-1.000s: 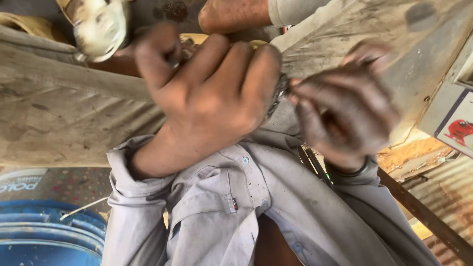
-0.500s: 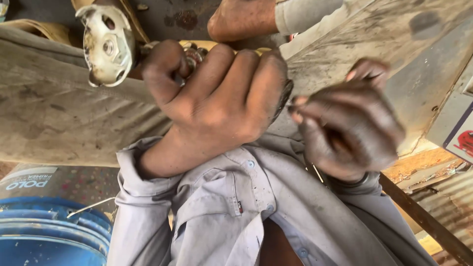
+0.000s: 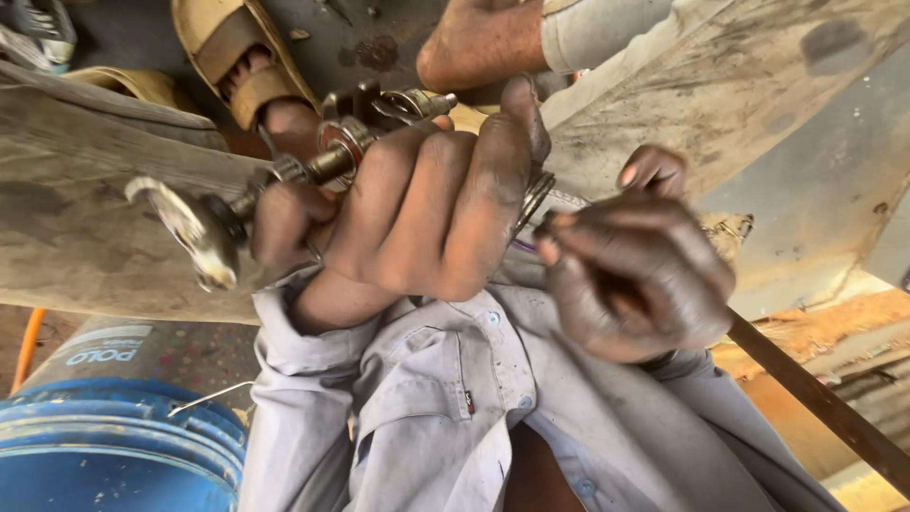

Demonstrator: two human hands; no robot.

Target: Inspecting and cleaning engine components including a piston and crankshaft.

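Far left, low: blue plastic drum (image 3: pixel 104 455), rim and a thin wire bail visible; a thin orange tube (image 3: pixel 28 349) runs just beside it at the frame edge.

Left of centre: a metal shaft assembly (image 3: pixel 284 175) lies across the view, tilted down toward the left. Its left end carries a pale, worn metal flange (image 3: pixel 190 232), blurred. Further right on the shaft sit a nut and a ring with a reddish face, then a cluster of dark metal parts at the upper end, near the sandal.

Centre: left hand (image 3: pixel 417 204), greasy, grip clenched around the shaft assembly, fingers wrapped over it, thumb side toward the flange. The shaft passes through the fist and shows on both sides.

Below both hands: grey button shirt (image 3: pixel 445 417), sleeves and collar in view.

Right of centre: right hand (image 3: pixel 635 280), fingers curled, fingertips pinched at the right end of the assembly, touching a stack of thin metal discs (image 3: pixel 536 199) just beside the left hand's knuckles. Grip closed; what lies inside the pinch cannot be told.

Top: another person's foot in a tan sandal (image 3: pixel 237 57), and the same or another person's forearm (image 3: pixel 483 43) with a grey sleeve, well apart from the hands.

Right edge, low: a dark metal bar (image 3: pixel 815 403) running diagonally.
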